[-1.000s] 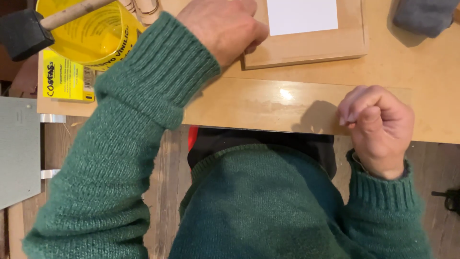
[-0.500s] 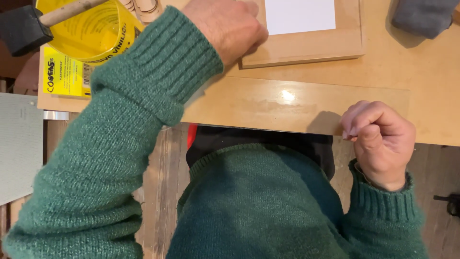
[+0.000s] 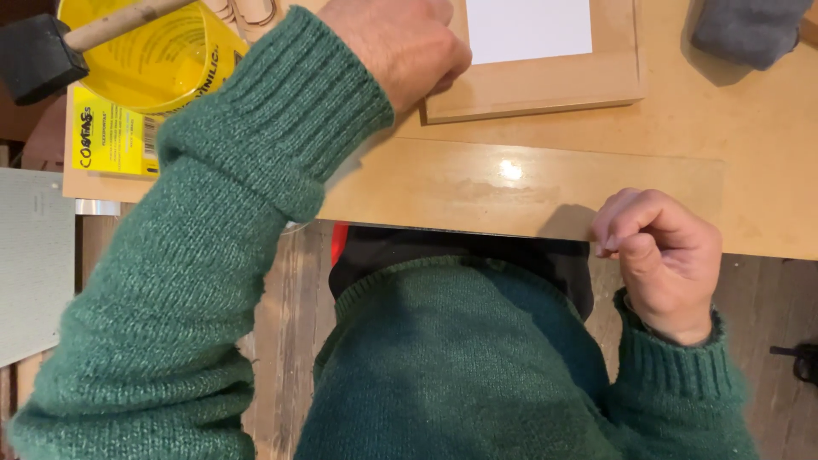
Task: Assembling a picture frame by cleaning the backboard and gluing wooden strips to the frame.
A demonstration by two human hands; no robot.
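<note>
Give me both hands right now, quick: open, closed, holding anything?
Left hand: pressed on the wooden frame; fingers hidden, so open or closed cannot be told.
Right hand: curled closed at the board edge; no held thing visible.

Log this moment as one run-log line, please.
left hand: on wooden frame corner | right hand: fist at table edge, grip unclear | nearby: yellow tub, foam brush

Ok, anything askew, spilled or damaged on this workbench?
Nothing spilled or broken shows. The left hand rests on the corner of the wooden frame; the right hand is curled at the board edge. One oddity: a foam brush lies across the open yellow tub, overhanging it.
</note>
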